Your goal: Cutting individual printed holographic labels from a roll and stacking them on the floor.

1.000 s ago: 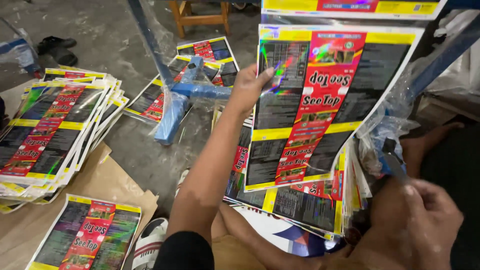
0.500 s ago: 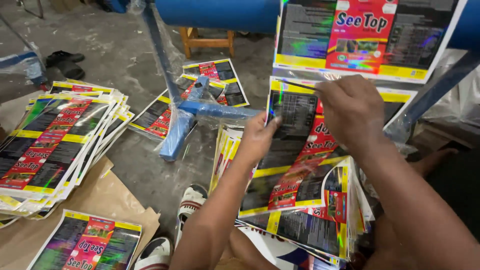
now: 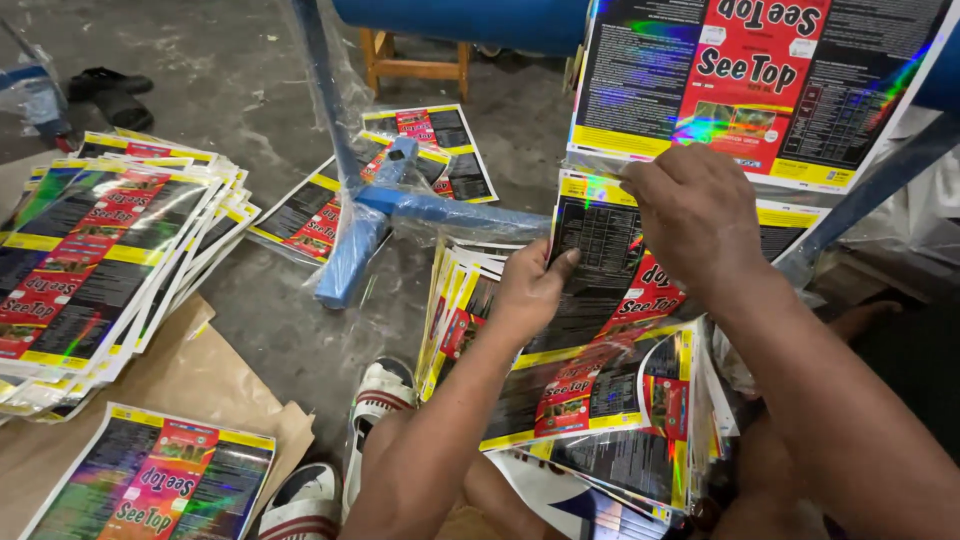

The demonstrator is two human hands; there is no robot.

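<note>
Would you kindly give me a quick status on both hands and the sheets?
Left hand grips the glossy printed sheet at its left edge. Right hand pinches its top edge. Sheet lies over the lap stack. Nothing blocking; blue frame stands beside.

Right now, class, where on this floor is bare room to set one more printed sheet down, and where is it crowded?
Bare grey concrete floor lies open between the left stack of glossy printed sheets and the blue metal frame leg. Crowded: around both hands, left hand and right hand, gripping the sheet over the fanned pile.
</note>
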